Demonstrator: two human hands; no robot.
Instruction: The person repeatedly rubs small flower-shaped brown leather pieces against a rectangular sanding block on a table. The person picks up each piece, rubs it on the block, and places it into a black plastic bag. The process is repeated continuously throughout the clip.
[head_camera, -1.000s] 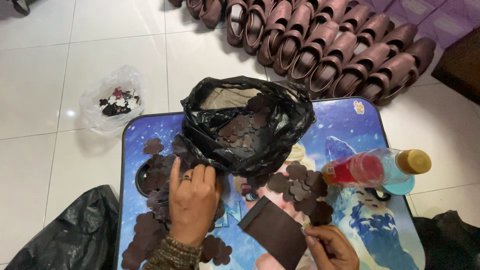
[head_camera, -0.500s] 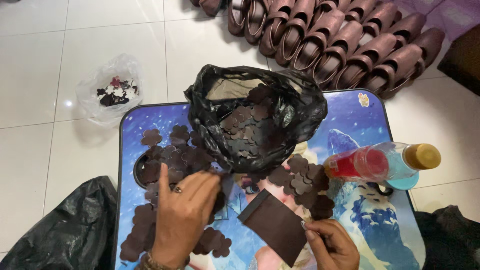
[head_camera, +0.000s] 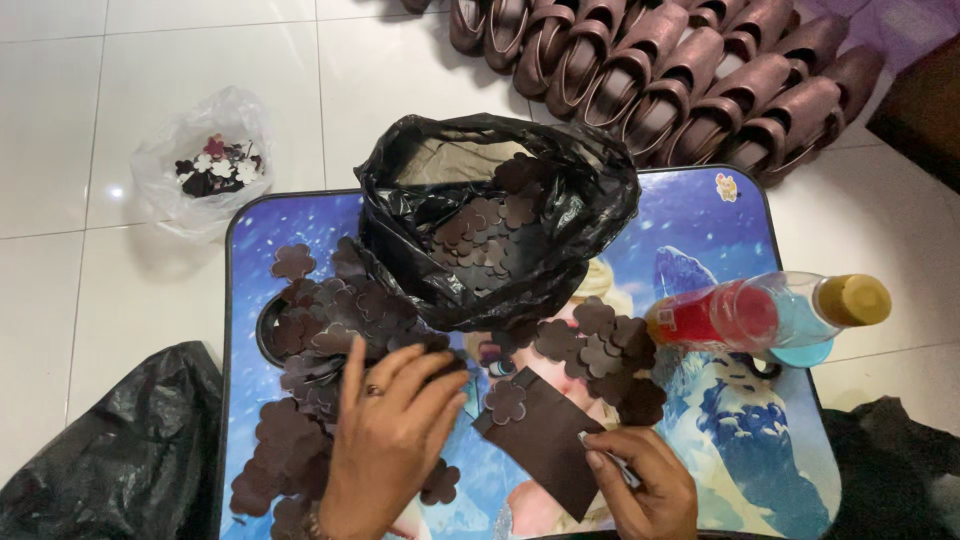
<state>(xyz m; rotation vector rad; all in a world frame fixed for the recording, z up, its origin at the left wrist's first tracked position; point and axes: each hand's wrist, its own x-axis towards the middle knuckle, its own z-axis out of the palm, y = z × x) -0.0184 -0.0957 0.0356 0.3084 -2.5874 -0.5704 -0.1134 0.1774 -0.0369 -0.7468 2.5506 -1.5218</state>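
Many brown flower cutouts (head_camera: 340, 320) lie on table (head_camera: 700, 215), w/ my left hand (head_camera: 390, 440) flat and unclenched on them, maybe to sort. Right hand (head_camera: 640, 485) pinches brown strap piece (head_camera: 545, 440), one flower (head_camera: 505, 402) resting on it, just beside black bag (head_camera: 500, 220).

A black plastic bag (head_camera: 500, 220) sits open at the far edge of the small table (head_camera: 700, 215), whose top bears a blue cartoon print, and the bag holds brown flower cut-outs. A clear bottle (head_camera: 770, 315) with red liquid and a yellow cap lies near the table's right edge. On the white tiled floor (head_camera: 120, 90), a clear bag (head_camera: 205, 160) of mixed pieces lies off the far left corner, rows of brown shoes (head_camera: 680, 75) stand beyond the far edge, and another black bag (head_camera: 120, 450) slumps by the near left corner.
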